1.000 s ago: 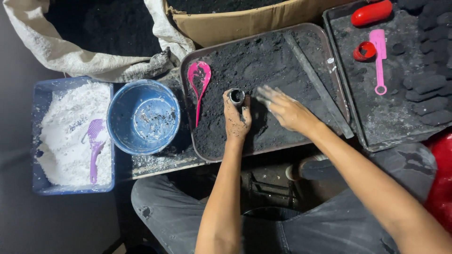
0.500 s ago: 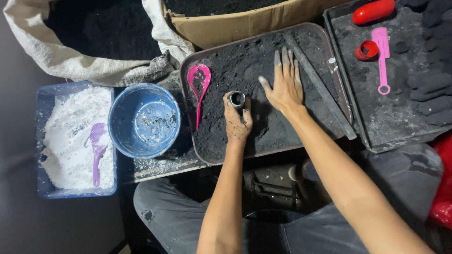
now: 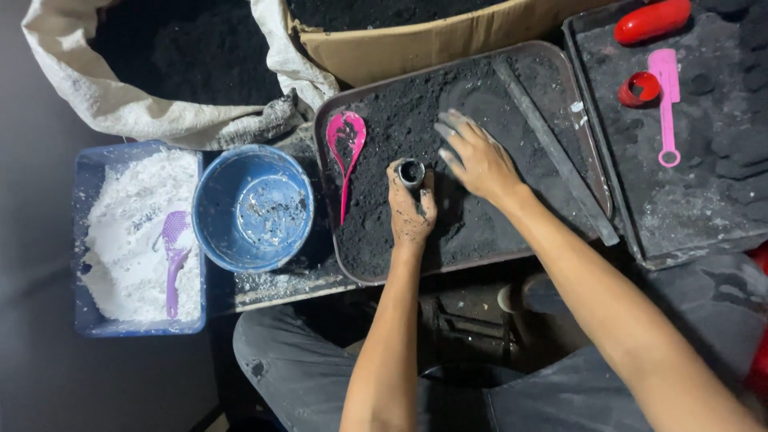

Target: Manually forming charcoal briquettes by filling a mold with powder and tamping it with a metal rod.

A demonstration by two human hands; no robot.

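My left hand [image 3: 410,210] grips a short metal tube [image 3: 411,171] that stands upright in the black powder of a dark metal tray [image 3: 344,256]. My right hand [image 3: 474,158] lies flat on the powder just right of the tube, fingers spread and pointing left, blackened with dust. A pink spoon [image 3: 345,152] rests in the tray to the left of the tube. A long dark metal bar [image 3: 555,154] lies diagonally across the tray's right side.
A blue bowl [image 3: 253,206] stands left of the tray; a blue tub of white powder [image 3: 132,240] holds a purple scoop [image 3: 172,250]. A sack of black powder [image 3: 160,72] and a cardboard box [image 3: 416,40] stand behind. A second tray [image 3: 688,200] holds red pieces and a pink spatula [image 3: 668,104].
My right hand has swept back across the powder from the tray's upper middle toward the tube, turning its fingers leftward. My left hand stays on the tube.
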